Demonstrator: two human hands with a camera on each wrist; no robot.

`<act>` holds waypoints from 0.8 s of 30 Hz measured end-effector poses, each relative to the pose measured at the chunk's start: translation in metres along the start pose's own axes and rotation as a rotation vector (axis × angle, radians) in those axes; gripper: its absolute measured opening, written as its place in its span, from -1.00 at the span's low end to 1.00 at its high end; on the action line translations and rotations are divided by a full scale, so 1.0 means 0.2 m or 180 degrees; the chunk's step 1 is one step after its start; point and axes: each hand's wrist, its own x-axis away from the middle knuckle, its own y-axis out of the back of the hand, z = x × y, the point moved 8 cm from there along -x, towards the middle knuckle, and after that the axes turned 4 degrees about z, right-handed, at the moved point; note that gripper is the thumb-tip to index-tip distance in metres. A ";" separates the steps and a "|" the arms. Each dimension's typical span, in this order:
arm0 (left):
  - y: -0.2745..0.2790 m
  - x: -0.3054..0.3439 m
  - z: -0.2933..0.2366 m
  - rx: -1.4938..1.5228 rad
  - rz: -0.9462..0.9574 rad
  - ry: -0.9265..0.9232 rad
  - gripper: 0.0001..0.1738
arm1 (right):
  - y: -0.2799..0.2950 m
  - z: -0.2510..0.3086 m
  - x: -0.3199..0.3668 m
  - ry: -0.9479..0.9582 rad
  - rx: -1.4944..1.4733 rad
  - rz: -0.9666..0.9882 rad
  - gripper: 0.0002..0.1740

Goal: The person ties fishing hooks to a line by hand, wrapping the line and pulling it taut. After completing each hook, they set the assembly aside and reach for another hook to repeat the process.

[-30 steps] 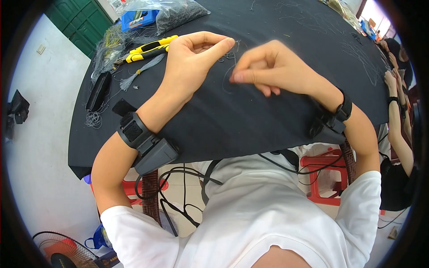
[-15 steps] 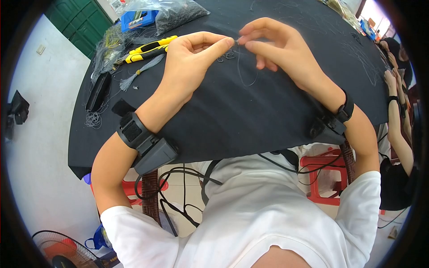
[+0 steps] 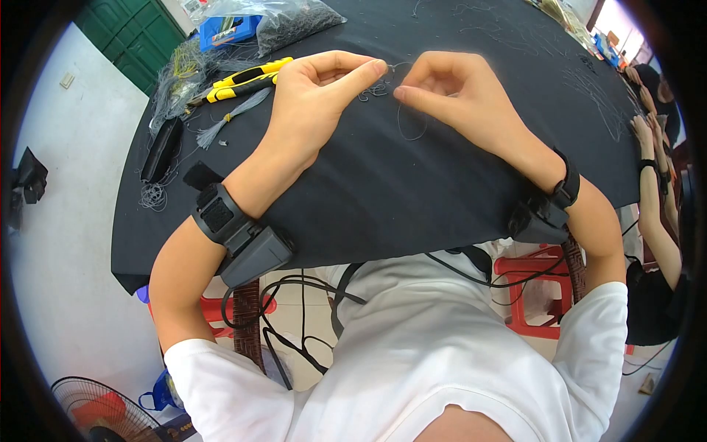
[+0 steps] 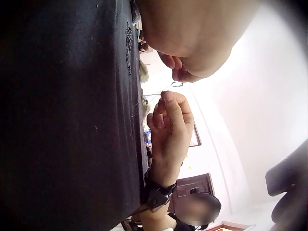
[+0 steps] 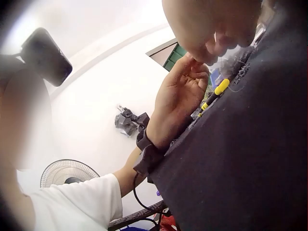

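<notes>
I log, upper centre of frame: one fine line (image 3: 412,139), looping below right grip (image 3: 465,94), finger and thumb pinching it; left grip (image 3: 313,97), pinched closed on small hook (image 4: 177,85).

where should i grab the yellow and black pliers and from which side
Probably by the two long handles of the pliers, from above and the head view's right: they fan out toward the left hand, while the narrow dark end points away, toward tangled strands.
</notes>
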 end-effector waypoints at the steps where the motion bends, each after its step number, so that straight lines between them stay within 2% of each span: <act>1: 0.00 0.00 0.00 0.0055 -0.0016 -0.0019 -0.80 | 0.01 0.00 0.00 0.0026 -0.0016 -0.0060 -0.80; 6: 0.00 0.00 0.01 0.0071 0.0047 0.0053 -0.78 | 0.03 0.01 0.01 0.0101 0.0029 -0.0290 -0.82; 9: 0.00 0.00 0.01 0.0084 0.0040 0.0062 -0.78 | 0.00 0.03 0.02 -0.0181 0.0501 0.0036 -0.81; 12: 0.00 0.00 0.01 0.0095 0.0026 0.0079 -0.78 | -0.02 0.01 0.01 -0.0146 0.0244 0.0105 -0.79; 18: 0.00 0.00 0.01 0.0085 -0.0019 0.0094 -0.79 | 0.03 0.02 0.01 0.0163 0.0093 -0.0305 -0.81; 24: -0.01 0.01 0.01 0.0144 0.0025 0.0085 -0.79 | -0.05 0.02 0.01 0.0021 -0.0308 0.0199 -0.82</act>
